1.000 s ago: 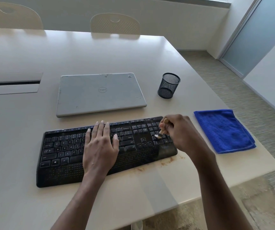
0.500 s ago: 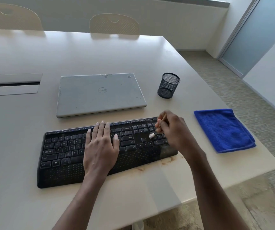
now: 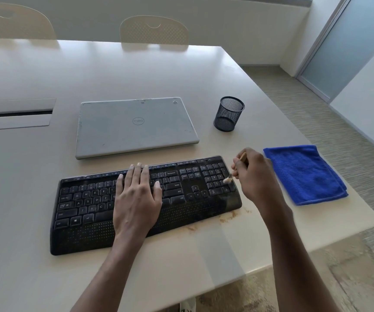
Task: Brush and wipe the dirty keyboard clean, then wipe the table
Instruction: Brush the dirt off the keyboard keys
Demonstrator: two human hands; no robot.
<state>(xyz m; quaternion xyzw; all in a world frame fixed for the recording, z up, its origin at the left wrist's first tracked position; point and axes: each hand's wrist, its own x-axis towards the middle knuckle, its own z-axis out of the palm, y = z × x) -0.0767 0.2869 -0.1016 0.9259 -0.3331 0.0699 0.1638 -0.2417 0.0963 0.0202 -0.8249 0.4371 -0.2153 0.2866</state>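
A black keyboard (image 3: 84,206) lies on the cream table (image 3: 23,278), dusty at its right end. My left hand (image 3: 136,197) rests flat on the middle keys, fingers spread, holding nothing. My right hand (image 3: 252,174) grips a small wooden-handled brush (image 3: 227,180), whose pale bristles touch the number pad at the keyboard's right edge. Brown crumbs and dust (image 3: 226,218) lie on the table just in front of the keyboard's right end. A folded blue cloth (image 3: 305,174) sits to the right of my right hand.
A closed silver laptop (image 3: 134,127) lies behind the keyboard. A black mesh pen cup (image 3: 229,113) stands right of it. The table edge runs close past the cloth. A cable hatch (image 3: 14,113) is at far left, with two chairs behind.
My right hand and the brush have moved right, from the keys left of the number pad to its right edge. My left hand has stayed on the keys.
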